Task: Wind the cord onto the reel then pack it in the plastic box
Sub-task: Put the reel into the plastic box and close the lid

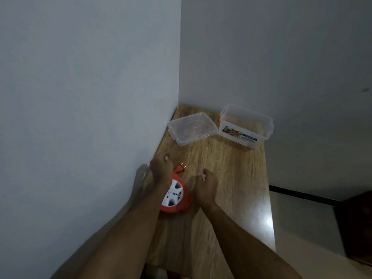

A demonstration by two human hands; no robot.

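Winding looks finished, since the orange cord reel (176, 196) lies near the worktop's (231, 178) left edge with only its plug (180, 167) out, both hands (162, 165) (206, 187) loosely curled, fingers holding nothing, and the plastic box (246, 125) open at the far edge, unpacked.

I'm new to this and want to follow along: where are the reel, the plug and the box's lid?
reel (175, 195), head view, its white socket face
plug (179, 168), head view, its orange body
lid (192, 128), head view, its clear centre panel

Home corner: wooden table (231, 178), plain walls (80, 77)
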